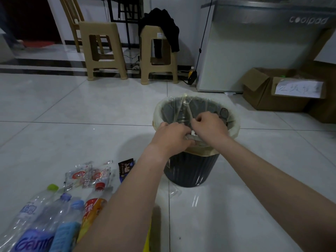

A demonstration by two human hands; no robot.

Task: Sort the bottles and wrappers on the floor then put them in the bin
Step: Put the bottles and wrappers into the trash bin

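Observation:
A dark ribbed bin lined with a pale clear bag stands on the tiled floor ahead. Both my hands are at its near rim. My left hand grips the bag's edge at the rim, and my right hand pinches a stretched strip of the liner just above it. Several plastic bottles lie side by side at lower left. Beyond them lie clear snack wrappers and a dark wrapper.
Two beige plastic stools stand by the back wall, one draped with black clothing. A grey freezer and open cardboard boxes are at right. A yellow object shows under my left forearm.

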